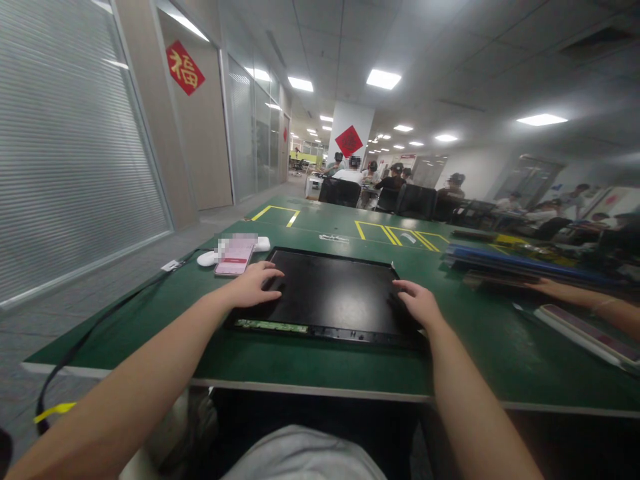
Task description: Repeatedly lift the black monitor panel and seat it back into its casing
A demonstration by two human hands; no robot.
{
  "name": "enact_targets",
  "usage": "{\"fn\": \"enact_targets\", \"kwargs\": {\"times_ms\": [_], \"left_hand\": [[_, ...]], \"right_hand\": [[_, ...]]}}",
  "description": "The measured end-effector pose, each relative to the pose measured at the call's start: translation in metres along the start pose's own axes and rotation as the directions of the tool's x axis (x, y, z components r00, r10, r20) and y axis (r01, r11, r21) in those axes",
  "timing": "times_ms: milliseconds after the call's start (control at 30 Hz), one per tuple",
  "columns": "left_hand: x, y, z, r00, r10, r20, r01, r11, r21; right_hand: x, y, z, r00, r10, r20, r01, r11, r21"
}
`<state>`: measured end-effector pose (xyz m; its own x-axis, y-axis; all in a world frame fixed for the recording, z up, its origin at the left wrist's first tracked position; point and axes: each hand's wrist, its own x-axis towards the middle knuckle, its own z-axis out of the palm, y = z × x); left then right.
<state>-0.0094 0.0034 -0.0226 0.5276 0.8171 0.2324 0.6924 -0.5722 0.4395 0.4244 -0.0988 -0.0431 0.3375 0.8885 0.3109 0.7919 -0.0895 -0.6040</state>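
Observation:
A flat black panel (pixel 333 293) lies on the green table (pixel 310 363) in front of me, with a thin green circuit strip (pixel 273 326) along its near left edge. My left hand (pixel 254 285) rests palm down on the panel's left side, fingers spread. On the panel's right side lies my right hand (pixel 419 303), also flat with fingers apart. Neither hand holds anything.
A pink phone (pixel 234 257) and a white object (pixel 207 259) lie left of the panel, with a black cable (pixel 95 328) running off the table's left edge. Another person's arm (pixel 585 300) reaches in at right near stacked panels (pixel 520 263). Several people sit at the far end.

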Motion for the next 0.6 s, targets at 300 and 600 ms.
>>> {"fn": "enact_targets", "kwargs": {"times_ms": [300,600], "left_hand": [[-0.011,0.015,-0.015,0.981,0.102,0.168,-0.084,0.99,-0.11],[-0.016,-0.001,-0.029,0.948,0.18,0.264,-0.157,0.982,-0.109]], "right_hand": [[0.001,0.004,0.007,0.991,0.0,0.132,0.0,1.0,0.002],[0.002,0.008,0.012,0.993,-0.031,0.11,0.025,0.998,0.052]]}}
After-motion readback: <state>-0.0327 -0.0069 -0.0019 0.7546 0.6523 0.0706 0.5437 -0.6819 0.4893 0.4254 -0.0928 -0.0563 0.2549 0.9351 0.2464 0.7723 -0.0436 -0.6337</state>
